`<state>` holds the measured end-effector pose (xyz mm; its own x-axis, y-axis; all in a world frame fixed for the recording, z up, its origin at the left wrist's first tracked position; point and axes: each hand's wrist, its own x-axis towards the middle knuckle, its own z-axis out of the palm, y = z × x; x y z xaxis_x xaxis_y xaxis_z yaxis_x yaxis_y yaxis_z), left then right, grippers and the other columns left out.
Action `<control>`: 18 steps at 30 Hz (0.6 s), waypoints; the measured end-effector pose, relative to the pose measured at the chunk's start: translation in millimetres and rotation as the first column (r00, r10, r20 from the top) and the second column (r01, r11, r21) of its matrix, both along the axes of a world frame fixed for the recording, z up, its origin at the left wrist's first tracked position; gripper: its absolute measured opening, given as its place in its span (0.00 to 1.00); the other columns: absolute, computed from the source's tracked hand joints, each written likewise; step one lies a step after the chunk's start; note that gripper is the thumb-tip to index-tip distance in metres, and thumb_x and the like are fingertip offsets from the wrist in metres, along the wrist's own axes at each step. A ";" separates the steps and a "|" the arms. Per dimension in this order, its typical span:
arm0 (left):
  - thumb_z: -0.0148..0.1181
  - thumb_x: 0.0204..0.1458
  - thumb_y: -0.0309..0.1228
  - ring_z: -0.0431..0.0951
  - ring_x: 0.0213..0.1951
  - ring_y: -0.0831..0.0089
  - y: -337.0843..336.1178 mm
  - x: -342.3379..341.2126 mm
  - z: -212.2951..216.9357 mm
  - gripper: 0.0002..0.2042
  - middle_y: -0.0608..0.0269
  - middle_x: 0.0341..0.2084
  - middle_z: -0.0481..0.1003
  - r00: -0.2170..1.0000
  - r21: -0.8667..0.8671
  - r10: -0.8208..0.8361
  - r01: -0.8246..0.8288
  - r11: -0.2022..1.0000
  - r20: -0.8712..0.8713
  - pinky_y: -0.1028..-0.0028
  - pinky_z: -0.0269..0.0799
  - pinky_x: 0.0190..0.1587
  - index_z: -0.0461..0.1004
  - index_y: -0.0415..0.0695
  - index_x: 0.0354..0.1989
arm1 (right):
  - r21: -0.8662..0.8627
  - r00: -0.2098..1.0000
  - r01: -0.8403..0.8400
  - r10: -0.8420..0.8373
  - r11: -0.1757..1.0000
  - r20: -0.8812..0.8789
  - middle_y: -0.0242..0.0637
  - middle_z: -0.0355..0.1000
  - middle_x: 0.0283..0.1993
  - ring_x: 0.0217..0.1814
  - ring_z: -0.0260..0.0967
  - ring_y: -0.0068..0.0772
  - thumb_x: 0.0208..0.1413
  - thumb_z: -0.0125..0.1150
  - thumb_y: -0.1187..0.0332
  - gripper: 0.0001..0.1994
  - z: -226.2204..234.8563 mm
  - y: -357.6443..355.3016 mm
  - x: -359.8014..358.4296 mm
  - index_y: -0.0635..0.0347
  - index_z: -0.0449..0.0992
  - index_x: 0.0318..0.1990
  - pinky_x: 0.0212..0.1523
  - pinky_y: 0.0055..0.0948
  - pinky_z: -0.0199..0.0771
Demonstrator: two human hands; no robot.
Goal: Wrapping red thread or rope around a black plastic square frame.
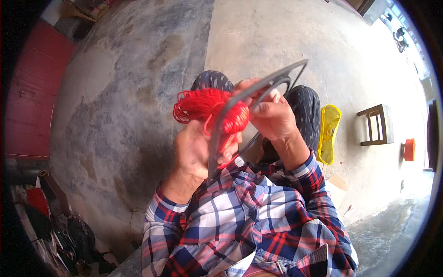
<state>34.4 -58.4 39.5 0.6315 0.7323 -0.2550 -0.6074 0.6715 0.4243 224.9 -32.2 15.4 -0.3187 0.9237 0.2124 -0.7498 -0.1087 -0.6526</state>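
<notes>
Low in the frame, plaid sleeves (240,221) rose to the centre. The left hand (194,152) was closed around a red cord bundle (210,111), soft, light, easily tangled, best gripped about its middle. The right hand (272,115) pinched a thin, stiff metal frame (258,90). Beyond, at right, a yellow bag (328,134) and stool (378,124) stood.

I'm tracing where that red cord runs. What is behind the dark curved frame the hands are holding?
Behind the dark curved frame sits a bundle of red cord, gripped between the left hand and right hand. The frame and fingers cover where the cord attaches.
</notes>
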 end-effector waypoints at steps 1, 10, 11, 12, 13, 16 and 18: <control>0.48 0.52 0.48 0.70 0.18 0.63 -0.4 -0.9 -4.0 0.27 0.45 0.28 0.72 0.998 -0.012 0.067 -0.067 0.998 -0.004 0.74 0.64 0.18 0.67 0.33 0.49 | -0.153 0.994 0.105 -0.103 0.983 0.023 0.42 0.73 0.47 0.50 0.71 0.33 0.44 0.59 0.80 0.19 -7.7 -1.0 2.2 0.67 0.72 0.48 0.53 0.33 0.69; 0.51 0.56 0.31 0.70 0.20 0.73 1.8 -9.0 -23.0 0.13 0.60 0.27 0.74 0.931 0.206 0.239 -0.186 0.961 -0.274 0.77 0.64 0.18 0.69 0.39 0.47 | 0.095 0.900 0.151 -0.177 0.984 0.400 0.32 0.72 0.47 0.47 0.68 0.21 0.45 0.68 0.79 0.27 31.4 -15.1 -26.0 0.62 0.66 0.54 0.49 0.22 0.69; 0.51 0.56 0.31 0.70 0.20 0.73 2.1 -8.1 -24.6 0.13 0.60 0.27 0.74 0.932 0.208 0.235 -0.181 0.961 -0.277 0.77 0.64 0.18 0.69 0.39 0.47 | 0.023 0.914 0.141 -0.139 0.990 0.380 0.32 0.71 0.48 0.50 0.68 0.22 0.44 0.69 0.78 0.28 34.3 -14.6 -27.5 0.62 0.65 0.55 0.51 0.23 0.69; 0.50 0.57 0.31 0.71 0.20 0.73 2.1 -7.6 -25.5 0.13 0.60 0.28 0.74 0.941 0.186 0.240 -0.199 0.962 -0.238 0.77 0.64 0.18 0.69 0.39 0.48 | 0.010 0.916 0.133 -0.127 0.991 0.381 0.36 0.68 0.55 0.57 0.66 0.30 0.42 0.71 0.77 0.28 36.0 -16.0 -24.7 0.62 0.67 0.53 0.57 0.29 0.66; 0.50 0.57 0.31 0.71 0.21 0.74 1.9 -6.8 -24.7 0.14 0.61 0.28 0.74 0.949 0.162 0.247 -0.217 0.963 -0.197 0.77 0.64 0.18 0.69 0.39 0.49 | 0.012 0.916 0.135 -0.130 0.991 0.379 0.36 0.68 0.55 0.57 0.66 0.30 0.42 0.71 0.77 0.28 36.1 -15.3 -21.1 0.62 0.67 0.53 0.57 0.29 0.66; 0.47 0.55 0.39 0.70 0.23 0.70 1.8 -7.5 -17.8 0.20 0.53 0.35 0.73 0.928 0.179 0.327 -0.297 0.938 -0.178 0.76 0.64 0.20 0.68 0.38 0.51 | 0.245 0.898 0.362 -0.407 0.900 0.167 0.45 0.66 0.58 0.62 0.63 0.42 0.58 0.55 0.73 0.19 29.4 -3.6 -3.1 0.62 0.63 0.57 0.61 0.42 0.63; 0.46 0.52 0.47 0.70 0.26 0.67 3.9 -13.7 -15.7 0.30 0.46 0.40 0.71 0.942 0.232 0.328 -0.305 0.924 -0.068 0.74 0.64 0.23 0.65 0.36 0.57 | 0.123 0.875 0.464 -0.476 0.877 0.089 0.50 0.64 0.59 0.62 0.63 0.46 0.62 0.51 0.63 0.22 36.4 1.0 19.9 0.62 0.58 0.61 0.60 0.46 0.64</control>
